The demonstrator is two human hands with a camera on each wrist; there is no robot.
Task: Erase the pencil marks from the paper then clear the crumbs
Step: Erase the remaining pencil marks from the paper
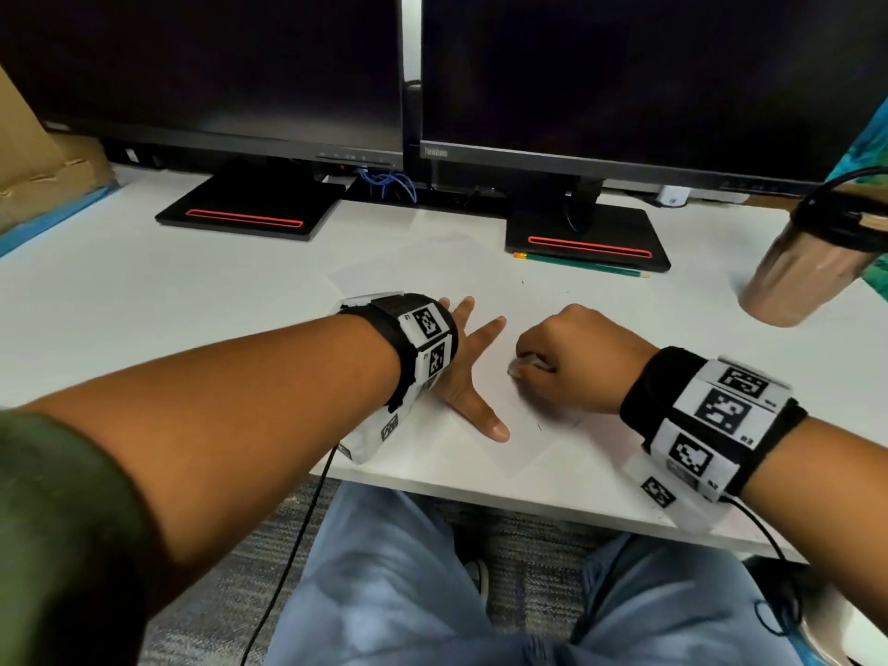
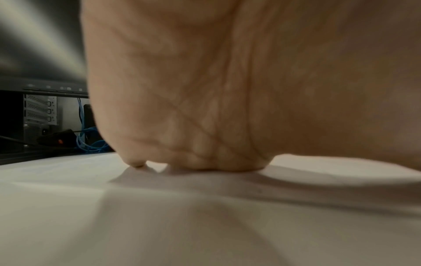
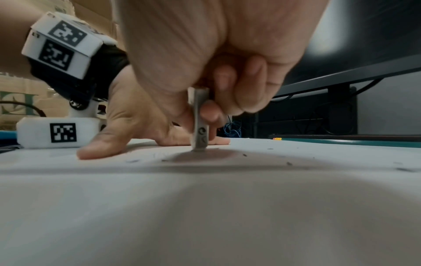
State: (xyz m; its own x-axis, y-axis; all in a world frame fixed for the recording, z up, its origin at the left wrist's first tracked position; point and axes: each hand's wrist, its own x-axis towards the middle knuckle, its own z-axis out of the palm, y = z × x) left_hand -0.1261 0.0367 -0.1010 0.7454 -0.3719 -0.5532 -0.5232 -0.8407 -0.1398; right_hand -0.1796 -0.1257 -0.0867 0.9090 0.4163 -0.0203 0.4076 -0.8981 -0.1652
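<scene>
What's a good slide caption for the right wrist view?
Right hand pinches eraser upright on paper amid crumbs.

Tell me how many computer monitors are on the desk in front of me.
2. The left monitor stands at the back left of the desk, and the right monitor stands beside it at the back right. Each sits on a black base with a red stripe.

Black fabric wristbands [image 1: 644,394] carry white blocks printed with black square codes [image 1: 721,411], trailing thin black cables [image 1: 293,545]; dark green sleeve [image 1: 43,521], light blue jeans [image 1: 384,579].
</scene>
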